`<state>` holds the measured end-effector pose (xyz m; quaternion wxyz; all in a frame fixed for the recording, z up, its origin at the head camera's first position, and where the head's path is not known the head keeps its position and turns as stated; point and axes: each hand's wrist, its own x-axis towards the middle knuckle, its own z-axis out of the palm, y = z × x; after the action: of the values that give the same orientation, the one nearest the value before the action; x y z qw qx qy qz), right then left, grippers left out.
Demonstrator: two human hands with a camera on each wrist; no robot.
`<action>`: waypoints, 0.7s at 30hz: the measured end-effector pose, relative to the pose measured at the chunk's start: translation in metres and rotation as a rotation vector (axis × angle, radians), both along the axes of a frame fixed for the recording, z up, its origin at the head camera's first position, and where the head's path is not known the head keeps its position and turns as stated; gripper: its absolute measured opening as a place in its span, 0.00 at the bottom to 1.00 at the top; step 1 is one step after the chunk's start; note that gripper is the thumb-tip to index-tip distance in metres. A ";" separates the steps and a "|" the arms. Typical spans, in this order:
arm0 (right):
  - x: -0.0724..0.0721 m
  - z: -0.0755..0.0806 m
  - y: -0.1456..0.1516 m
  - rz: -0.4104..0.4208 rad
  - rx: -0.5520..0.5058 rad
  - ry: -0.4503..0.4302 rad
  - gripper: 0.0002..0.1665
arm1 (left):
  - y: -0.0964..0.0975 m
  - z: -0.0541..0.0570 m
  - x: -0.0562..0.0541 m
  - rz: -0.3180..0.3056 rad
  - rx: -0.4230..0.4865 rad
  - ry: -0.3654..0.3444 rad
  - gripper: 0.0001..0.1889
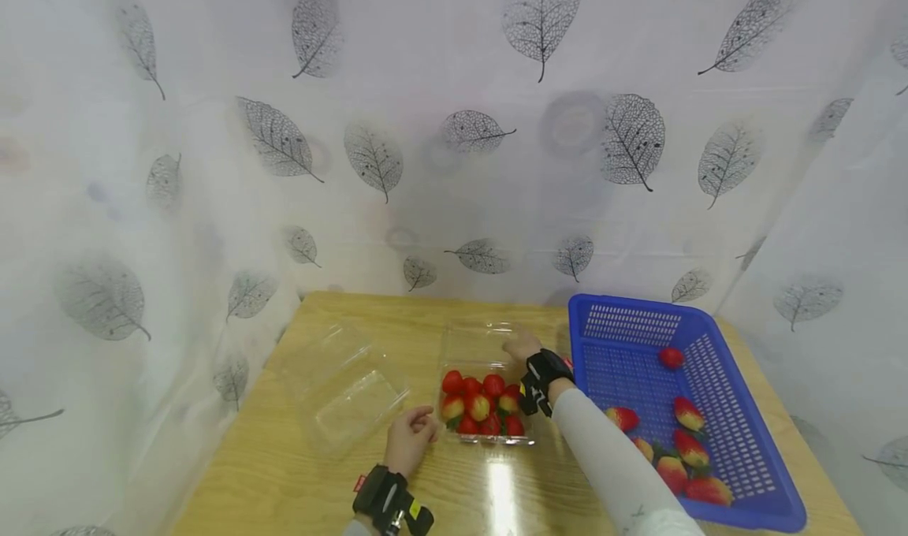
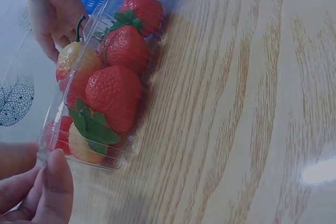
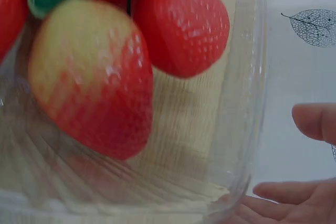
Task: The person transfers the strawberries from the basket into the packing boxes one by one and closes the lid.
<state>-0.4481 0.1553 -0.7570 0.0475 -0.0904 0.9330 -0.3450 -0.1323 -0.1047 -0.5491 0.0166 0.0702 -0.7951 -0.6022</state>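
A clear plastic clamshell box (image 1: 496,440) stands on the table with its lid (image 1: 468,345) folded back, and red and yellowish strawberries (image 1: 479,407) fill its base. My left hand (image 1: 411,439) is at the box's left side; in the left wrist view its thumb and fingers (image 2: 56,179) pinch the rim at a corner. Over the lid's right side reaches my right hand (image 1: 522,345). The right wrist view shows its thumb and fingers (image 3: 289,191) spread apart beside the box's corner, holding nothing visible. In the head view those fingertips are hard to make out.
A blue plastic basket (image 1: 578,339) with several loose strawberries (image 1: 688,448) stands on the right of the wooden table (image 1: 248,473). Another open clear clamshell box (image 1: 355,410) lies to the left. A leaf-patterned curtain (image 1: 440,205) hangs behind the table.
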 end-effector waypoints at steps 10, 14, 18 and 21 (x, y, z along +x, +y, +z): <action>-0.038 -0.033 0.024 -0.177 -0.029 -0.057 0.46 | 0.001 0.002 -0.001 -0.004 -0.018 0.010 0.14; 0.049 0.106 0.005 -0.244 -0.263 -0.184 0.43 | 0.001 0.003 -0.001 -0.001 -0.015 0.010 0.14; 0.139 0.239 -0.020 -0.300 -0.576 -0.310 0.40 | 0.002 0.003 -0.001 0.001 -0.019 0.009 0.14; 0.173 0.285 -0.027 -0.319 -0.741 -0.378 0.42 | 0.002 0.003 0.000 -0.002 -0.026 0.012 0.14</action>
<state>-0.2748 0.1279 -0.4723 0.1279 0.1085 0.7236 -0.6695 -0.1324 -0.1026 -0.5463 0.0216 0.0656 -0.8029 -0.5920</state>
